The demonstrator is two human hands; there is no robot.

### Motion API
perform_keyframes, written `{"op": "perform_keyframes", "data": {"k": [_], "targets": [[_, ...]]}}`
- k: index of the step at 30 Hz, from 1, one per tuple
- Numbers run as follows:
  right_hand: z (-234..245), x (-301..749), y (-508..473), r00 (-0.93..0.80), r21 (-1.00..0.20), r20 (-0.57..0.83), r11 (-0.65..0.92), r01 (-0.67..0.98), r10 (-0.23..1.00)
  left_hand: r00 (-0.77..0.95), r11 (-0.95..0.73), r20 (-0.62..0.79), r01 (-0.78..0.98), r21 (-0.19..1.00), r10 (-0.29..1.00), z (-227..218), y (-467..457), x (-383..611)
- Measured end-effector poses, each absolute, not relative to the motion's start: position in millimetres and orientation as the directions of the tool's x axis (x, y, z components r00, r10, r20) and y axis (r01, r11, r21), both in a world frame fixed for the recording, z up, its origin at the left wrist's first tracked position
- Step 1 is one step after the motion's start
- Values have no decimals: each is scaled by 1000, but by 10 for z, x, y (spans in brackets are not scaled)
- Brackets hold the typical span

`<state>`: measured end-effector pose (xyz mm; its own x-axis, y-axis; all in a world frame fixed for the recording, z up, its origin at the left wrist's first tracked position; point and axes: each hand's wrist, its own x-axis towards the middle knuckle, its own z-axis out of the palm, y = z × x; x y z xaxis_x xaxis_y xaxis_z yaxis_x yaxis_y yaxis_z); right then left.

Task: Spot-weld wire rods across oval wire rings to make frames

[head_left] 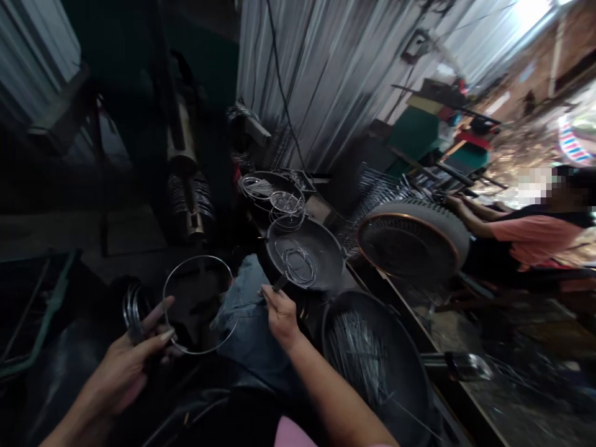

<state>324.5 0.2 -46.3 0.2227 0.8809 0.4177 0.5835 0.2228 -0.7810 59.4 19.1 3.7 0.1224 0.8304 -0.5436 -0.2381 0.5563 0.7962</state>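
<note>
**Wire ring pinched, left**

My left hand (125, 366) pinches the wire ring (198, 304) at its lower-left rim; the hoop stands up-right of the grip. Likely light, springy, slick: hold the rim, don't squeeze. My right hand (279, 316) is closed on a short dark tool (280, 284). Just beyond it, a pan (333, 245) of wire loops crowds the reach; ring stack (133, 307) beside my left fingers.

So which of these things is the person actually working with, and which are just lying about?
In hand: left hand holding a wire ring, with a bundle of rings beside it; right hand at the pan of wire loops.
Lying about: pan of straight wires, far pan of rings, round grille.
</note>
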Motion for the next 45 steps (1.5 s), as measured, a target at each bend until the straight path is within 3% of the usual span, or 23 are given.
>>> {"op": "perform_keyframes", "data": {"k": [5,8,12,18,37,45], "targets": [[-552,3191,-26,110,-827,326,227,515,939,150,490,-466,-268,830,872,45,303,553],[-254,3168,16,19,-742,371,284,607,928,183,469,-432,-300,831,883,-27,392,564],[124,2911,140,-343,-603,354,493,628,870,212,498,-451,-343,797,867,-58,473,593],[259,2427,251,-666,-345,74,646,681,742,217,473,-420,-406,782,881,45,478,611],[409,2374,444,-590,-356,-124,519,777,798,329,499,-387,-404,767,861,199,645,698],[477,2409,603,-572,-344,-112,508,790,813,320,487,-377,-431,759,869,246,794,754]]}}
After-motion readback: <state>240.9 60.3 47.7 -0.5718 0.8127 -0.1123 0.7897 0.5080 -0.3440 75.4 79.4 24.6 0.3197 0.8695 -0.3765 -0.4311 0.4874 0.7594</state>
